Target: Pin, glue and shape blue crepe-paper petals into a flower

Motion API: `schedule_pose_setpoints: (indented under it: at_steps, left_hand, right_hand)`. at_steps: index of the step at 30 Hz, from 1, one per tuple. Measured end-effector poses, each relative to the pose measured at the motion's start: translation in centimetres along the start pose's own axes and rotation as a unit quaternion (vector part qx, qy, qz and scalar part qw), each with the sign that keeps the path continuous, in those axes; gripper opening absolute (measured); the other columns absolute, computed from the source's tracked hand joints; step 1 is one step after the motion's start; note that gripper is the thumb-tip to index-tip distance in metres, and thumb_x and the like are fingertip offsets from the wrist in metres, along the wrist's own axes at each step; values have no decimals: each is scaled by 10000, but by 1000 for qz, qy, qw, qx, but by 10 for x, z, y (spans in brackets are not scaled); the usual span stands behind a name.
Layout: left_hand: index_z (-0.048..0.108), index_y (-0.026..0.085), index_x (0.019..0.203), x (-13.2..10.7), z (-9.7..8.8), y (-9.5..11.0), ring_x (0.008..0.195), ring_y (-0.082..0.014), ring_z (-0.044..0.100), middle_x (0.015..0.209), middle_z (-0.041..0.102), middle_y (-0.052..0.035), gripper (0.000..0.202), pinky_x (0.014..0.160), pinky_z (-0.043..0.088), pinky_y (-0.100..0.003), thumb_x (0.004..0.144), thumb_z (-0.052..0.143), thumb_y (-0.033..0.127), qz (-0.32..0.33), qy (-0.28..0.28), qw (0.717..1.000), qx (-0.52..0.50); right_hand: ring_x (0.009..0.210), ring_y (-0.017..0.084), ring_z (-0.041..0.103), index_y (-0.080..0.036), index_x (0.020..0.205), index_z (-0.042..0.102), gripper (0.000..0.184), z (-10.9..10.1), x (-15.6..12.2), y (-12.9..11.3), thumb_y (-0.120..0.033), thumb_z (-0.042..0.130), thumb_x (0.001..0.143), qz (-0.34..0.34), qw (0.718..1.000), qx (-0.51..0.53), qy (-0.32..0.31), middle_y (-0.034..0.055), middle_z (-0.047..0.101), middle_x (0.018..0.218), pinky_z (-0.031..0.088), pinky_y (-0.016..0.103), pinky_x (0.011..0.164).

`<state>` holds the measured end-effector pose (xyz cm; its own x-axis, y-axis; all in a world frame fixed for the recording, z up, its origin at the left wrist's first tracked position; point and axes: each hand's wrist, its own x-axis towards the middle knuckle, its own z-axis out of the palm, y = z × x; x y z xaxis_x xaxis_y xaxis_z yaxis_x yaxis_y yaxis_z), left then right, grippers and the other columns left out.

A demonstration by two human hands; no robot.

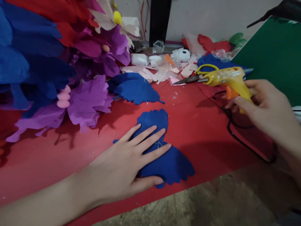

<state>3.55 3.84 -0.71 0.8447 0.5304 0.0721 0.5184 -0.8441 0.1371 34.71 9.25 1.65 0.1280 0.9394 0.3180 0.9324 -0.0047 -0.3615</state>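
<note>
My left hand (138, 153) lies flat, fingers spread, on a blue butterfly-shaped cutout (174, 163) with scalloped edges. Thin pale strands cross near the cutout's middle. Off to the right, my right hand (261, 100) grips a yellow hot glue gun (225, 77) with an orange trigger, its metal nozzle pointing left. The gun is raised above the red surface (202, 125), and a black cord (240, 135) loops below it. Beyond the left hand rests a second blue piece (138, 88) of similar shape. Part of the first cutout is hidden under my palm and fingers.
Large blue (35, 47) and purple paper-like flowers (87, 100) crowd the left. Scissors with yellow handles (207, 67) lie behind the glue gun, beside pink and white scraps (162, 70). A dark green board (272, 56) leans at the right. Brown stone-like ground (188, 204) borders the front edge.
</note>
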Motion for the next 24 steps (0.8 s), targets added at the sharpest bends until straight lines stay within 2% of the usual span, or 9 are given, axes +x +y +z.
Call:
schedule_pose_setpoints:
  at_steps: [2, 5, 7, 10, 14, 16, 20, 24]
  left_hand:
    - [340, 261, 1307, 1, -1, 0, 1266, -290, 311, 1386, 340, -102, 552, 1002, 267, -515, 834, 336, 546, 0, -3, 1000, -7]
    - [354, 277, 1299, 3, -1, -1, 1270, -297, 299, 1381, 349, -106, 536, 1000, 261, -527, 831, 357, 539, 1, -6, 1000, -17]
    - [356, 295, 1295, 3, -2, -1, 1270, -299, 298, 1380, 355, -104, 522, 999, 256, -533, 830, 370, 530, -1, -7, 1000, -28]
    - [365, 324, 1284, 2, -3, -1, 1274, -296, 290, 1377, 358, -104, 492, 999, 248, -541, 835, 362, 526, -8, -9, 999, -53]
    - [390, 347, 1265, 3, -4, -1, 1270, -315, 290, 1370, 367, -112, 459, 985, 258, -557, 839, 363, 516, -15, -12, 997, -76]
    - [391, 361, 1260, 4, -4, -1, 1266, -318, 295, 1370, 367, -112, 427, 975, 267, -567, 853, 360, 485, -17, -14, 997, -80]
    - [396, 366, 1255, 4, -5, -1, 1278, -303, 273, 1366, 380, -95, 386, 975, 266, -571, 876, 343, 421, -13, -20, 996, -80]
    - [414, 352, 1245, 3, -4, -1, 1282, -277, 276, 1376, 368, -75, 367, 997, 247, -549, 886, 338, 363, -6, -9, 997, -73]
  right_hand:
    - [591, 128, 554, -164, 1040, 463, 471, -2, -6, -9, -431, 437, 652, 1, 997, 59, -45, 55, 591, 763, 453, 276, 598]
    - [728, 146, 559, -155, 1019, 507, 501, -2, -13, -25, -485, 431, 649, -69, 997, 19, -41, 91, 576, 946, 452, 268, 629]
    - [736, 140, 553, -140, 1026, 523, 527, 0, -16, -33, -522, 392, 687, -112, 993, -8, -28, 95, 570, 959, 451, 251, 618]
    - [610, 108, 528, -121, 1001, 531, 629, 6, -20, -36, -643, 328, 715, -138, 990, -37, -15, 88, 585, 850, 424, 217, 513]
    - [476, 78, 460, -125, 912, 529, 802, 12, -28, -34, -824, 277, 612, -195, 975, -106, 3, 56, 547, 672, 350, 185, 387]
    - [445, 58, 438, -126, 911, 517, 787, 14, -33, -33, -821, 300, 612, -222, 969, -112, 17, 41, 536, 653, 343, 170, 372]
    - [423, 34, 421, -147, 982, 501, 663, 18, -40, -32, -715, 448, 645, -253, 962, -98, 31, 13, 539, 654, 342, 148, 371]
    - [405, 28, 383, -144, 939, 497, 595, 22, -41, -32, -678, 429, 685, -279, 951, -126, 29, 11, 532, 642, 310, 154, 352]
